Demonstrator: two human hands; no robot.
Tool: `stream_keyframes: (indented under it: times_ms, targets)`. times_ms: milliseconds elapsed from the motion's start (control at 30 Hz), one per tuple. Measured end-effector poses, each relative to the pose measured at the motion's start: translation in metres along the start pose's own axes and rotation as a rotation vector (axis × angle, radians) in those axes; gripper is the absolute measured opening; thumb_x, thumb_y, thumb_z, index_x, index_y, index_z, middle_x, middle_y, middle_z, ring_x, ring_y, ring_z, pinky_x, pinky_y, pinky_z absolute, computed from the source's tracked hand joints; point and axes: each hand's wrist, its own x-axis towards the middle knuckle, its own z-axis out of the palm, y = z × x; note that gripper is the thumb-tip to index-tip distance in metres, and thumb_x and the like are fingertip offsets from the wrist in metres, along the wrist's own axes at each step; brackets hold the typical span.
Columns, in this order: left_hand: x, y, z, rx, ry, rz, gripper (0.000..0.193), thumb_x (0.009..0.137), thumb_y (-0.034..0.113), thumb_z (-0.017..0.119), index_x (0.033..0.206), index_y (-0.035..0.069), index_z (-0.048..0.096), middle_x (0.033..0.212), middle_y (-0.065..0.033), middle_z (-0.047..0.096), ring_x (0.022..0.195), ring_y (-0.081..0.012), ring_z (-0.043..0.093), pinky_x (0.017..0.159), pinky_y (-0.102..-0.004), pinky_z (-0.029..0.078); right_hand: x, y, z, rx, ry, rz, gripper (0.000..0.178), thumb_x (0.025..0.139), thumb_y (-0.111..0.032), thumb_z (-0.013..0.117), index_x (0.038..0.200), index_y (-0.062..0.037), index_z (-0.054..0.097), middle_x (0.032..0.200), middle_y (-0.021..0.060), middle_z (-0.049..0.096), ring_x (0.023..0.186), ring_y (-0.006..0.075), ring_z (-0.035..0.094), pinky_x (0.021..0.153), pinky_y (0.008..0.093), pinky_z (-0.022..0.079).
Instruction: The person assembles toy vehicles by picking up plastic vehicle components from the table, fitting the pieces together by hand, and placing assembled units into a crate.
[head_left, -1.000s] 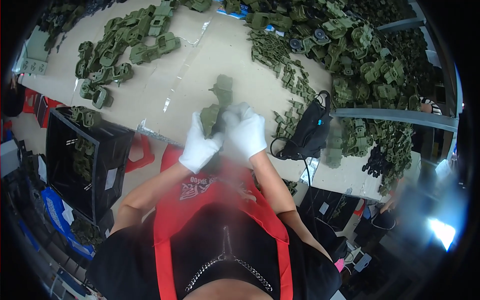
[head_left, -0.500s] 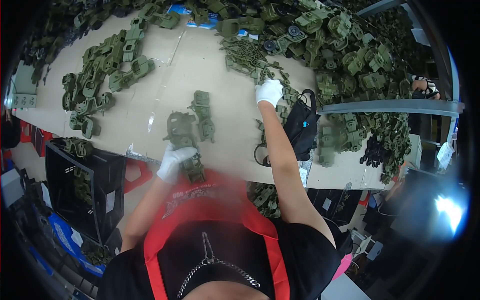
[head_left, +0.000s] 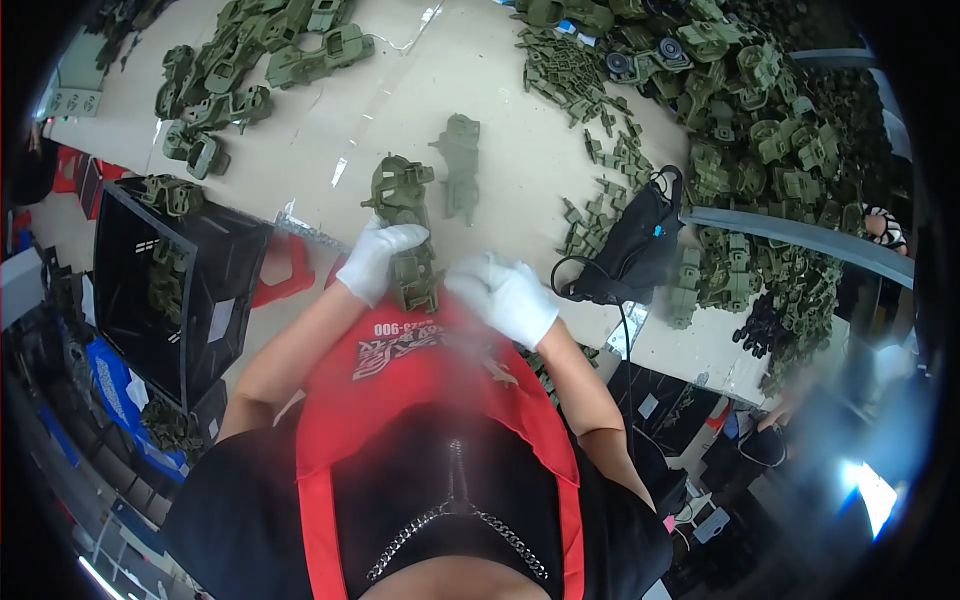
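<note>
My left hand [head_left: 376, 260], in a white glove, is closed around an olive-green plastic toy vehicle body [head_left: 402, 192] at the table's near edge, in front of my red apron. Just right of its lower end is my gloved right hand [head_left: 508, 296], with bent fingers drawn together; whatever they may pinch is too small or hidden to see. Another green vehicle body [head_left: 460, 165] lies a little beyond, on the table. Farther right, small green plastic parts [head_left: 615, 160] are strewn beside a larger heap of small parts [head_left: 565, 75].
A black bag [head_left: 640, 240] with a cord lies right of my right hand. Green vehicle bodies [head_left: 235, 65] lie in a cluster at the far left, and a big pile [head_left: 740, 110] fills the right. A metal bar [head_left: 800, 235] crosses there. A black crate [head_left: 225, 290] stands left, below the table.
My right hand has come back from the small parts beside the bag to the vehicle body in my left hand. My left hand still holds that body. The whole view has shifted.
</note>
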Motion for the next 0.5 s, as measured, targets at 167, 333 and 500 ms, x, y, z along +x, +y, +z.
stream_keyframes:
  times_ms: [167, 333, 500]
  targets:
    - [-0.020, 0.004, 0.010, -0.073, 0.036, 0.078, 0.021, 0.082, 0.005, 0.063, 0.103, 0.003, 0.058, 0.088, -0.0097, 0.064, 0.074, -0.0220, 0.065, 0.061, -0.0329, 0.054, -0.005, -0.023, 0.022, -0.156, 0.155, 0.345, 0.021, 0.085, -0.023, 0.062, 0.098, -0.0068, 0.064, 0.095, 0.0178, 0.067, 0.086, 0.0344, 0.065, 0.080, 0.0410, 0.051]
    - [-0.031, 0.012, 0.014, -0.070, 0.030, 0.031, 0.027, 0.081, 0.001, 0.063, 0.106, 0.006, 0.053, 0.090, -0.0057, 0.062, 0.082, -0.0178, 0.063, 0.067, -0.0321, 0.051, -0.012, -0.039, 0.034, 0.057, 0.274, 0.352, 0.022, 0.083, -0.021, 0.064, 0.096, -0.0048, 0.061, 0.091, 0.0196, 0.066, 0.086, 0.0347, 0.065, 0.079, 0.0415, 0.051]
    - [-0.030, 0.002, 0.009, 0.029, 0.037, 0.130, 0.020, 0.084, 0.001, 0.061, 0.104, 0.004, 0.057, 0.089, -0.0087, 0.064, 0.079, -0.0208, 0.065, 0.068, -0.0321, 0.054, -0.005, -0.033, 0.052, -0.077, 0.290, 0.254, 0.019, 0.082, -0.019, 0.063, 0.093, -0.0051, 0.057, 0.085, 0.0176, 0.066, 0.074, 0.0362, 0.065, 0.070, 0.0433, 0.053]
